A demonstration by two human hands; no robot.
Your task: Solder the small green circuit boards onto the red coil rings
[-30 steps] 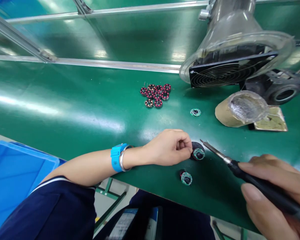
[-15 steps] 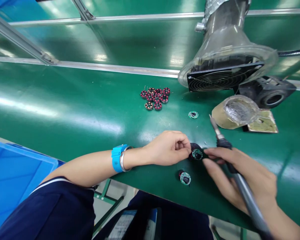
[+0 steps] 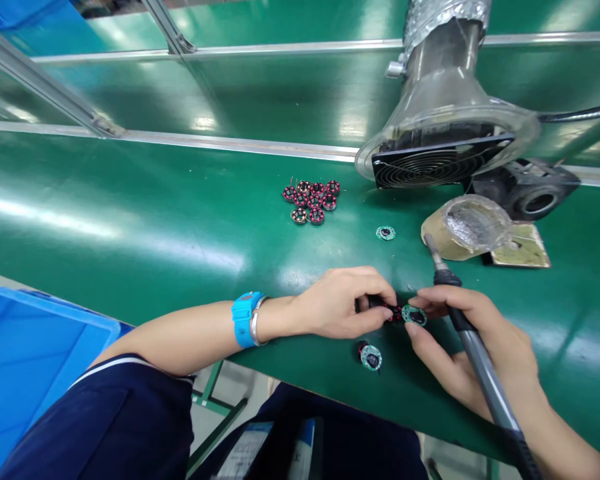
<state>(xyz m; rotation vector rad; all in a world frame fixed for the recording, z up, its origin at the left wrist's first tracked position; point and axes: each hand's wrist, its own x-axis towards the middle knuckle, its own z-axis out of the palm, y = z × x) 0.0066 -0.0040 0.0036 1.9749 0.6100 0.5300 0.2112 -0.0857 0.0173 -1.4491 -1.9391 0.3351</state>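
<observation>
My left hand [image 3: 347, 303] is closed on a small ring coil [image 3: 395, 313] with red windings, mostly hidden by the fingers. Against that coil's right side stands a round green circuit board [image 3: 414, 315], tilted, with a dark centre. The thumb and forefinger of my right hand [image 3: 485, 353] touch the board's edge. That same hand grips a soldering iron [image 3: 483, 367], its tip pointing up and away, in front of the tan cup. Nearer the table edge lies another coil with a green board [image 3: 371, 357] on it. Farther back a loose round board [image 3: 385, 233] rests flat.
Several red-wound ring coils [image 3: 314, 200] lie clustered mid-table. At the back right stand a fume extractor hood [image 3: 445, 127] with a fan grille, a tan cup [image 3: 443, 233], a dark iron holder [image 3: 530, 190] and a yellowish block [image 3: 523, 247]. A blue bin [image 3: 45, 373] is at lower left.
My left fingers have come round the coil, and the board has shifted right and tilted. My right fingers now touch the board. The iron's tip has moved slightly right, in front of the cup.
</observation>
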